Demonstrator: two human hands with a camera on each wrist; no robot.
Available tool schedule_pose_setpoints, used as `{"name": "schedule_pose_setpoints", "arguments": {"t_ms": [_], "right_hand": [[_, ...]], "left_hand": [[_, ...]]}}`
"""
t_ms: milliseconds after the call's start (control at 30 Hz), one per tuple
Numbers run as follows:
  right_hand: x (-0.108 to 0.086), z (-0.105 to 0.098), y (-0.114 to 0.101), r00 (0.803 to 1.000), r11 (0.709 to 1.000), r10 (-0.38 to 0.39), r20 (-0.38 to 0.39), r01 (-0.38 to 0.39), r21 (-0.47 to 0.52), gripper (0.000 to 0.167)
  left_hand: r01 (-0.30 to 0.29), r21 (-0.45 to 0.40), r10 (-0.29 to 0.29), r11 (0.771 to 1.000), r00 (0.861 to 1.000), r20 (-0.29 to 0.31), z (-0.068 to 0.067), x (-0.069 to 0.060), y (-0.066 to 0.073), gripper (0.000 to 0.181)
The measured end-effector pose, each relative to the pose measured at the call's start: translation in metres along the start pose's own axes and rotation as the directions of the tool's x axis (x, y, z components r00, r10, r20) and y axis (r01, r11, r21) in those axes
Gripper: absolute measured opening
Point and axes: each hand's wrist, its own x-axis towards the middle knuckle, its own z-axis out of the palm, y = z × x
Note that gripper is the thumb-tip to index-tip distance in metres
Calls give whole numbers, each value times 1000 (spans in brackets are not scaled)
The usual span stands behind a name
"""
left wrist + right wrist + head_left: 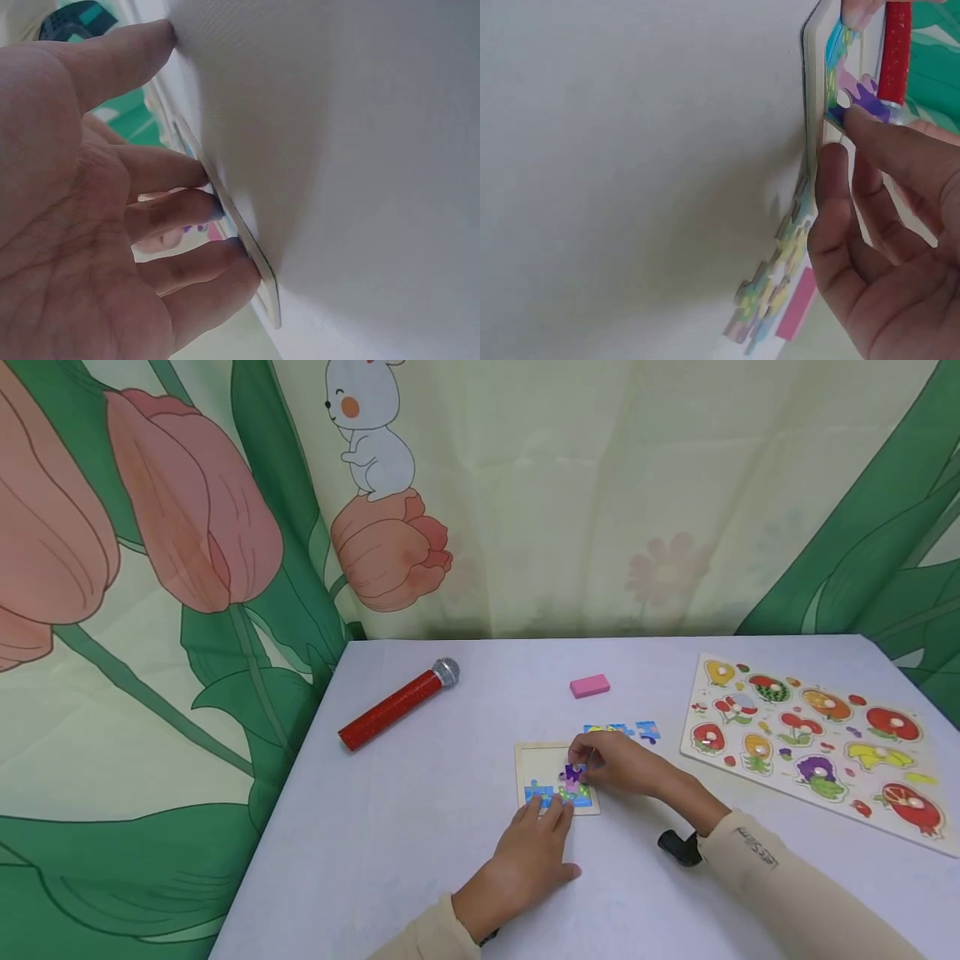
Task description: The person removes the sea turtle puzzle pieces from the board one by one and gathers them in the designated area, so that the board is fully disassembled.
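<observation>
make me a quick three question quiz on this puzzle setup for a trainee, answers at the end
1. True or false: in the head view, the red microphone lies to the left of the puzzle tray.
2. What colour is the small block beyond the tray? A) green B) pink C) yellow
3. Fill in: the right grip touches a puzzle piece whose main colour is ____.

Key: 1. True; 2. B; 3. purple

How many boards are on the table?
2: the small puzzle board near the middle, partly covered, and the larger fruit board at the right. No other board shows.
</observation>
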Motion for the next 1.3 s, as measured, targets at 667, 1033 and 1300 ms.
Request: {"name": "schedule_pose_setpoints", "arguments": {"t_ms": [667,1033,1300], "right_hand": [[-41,-66,42,946,947,314,-76,-306,98,19],[-41,-69,58,927,927,375,-8,-375,-3,15],[-36,-65,53,894,893,449,-11,-449,-14,13]], "left_hand": [[13,-29,-13,1000,1000,17,5,2,-1,81],[10,10,-10,1000,1000,-18,5,-1,-1,81],[0,35,1,999,1000,-27,6,-2,0,82]]}}
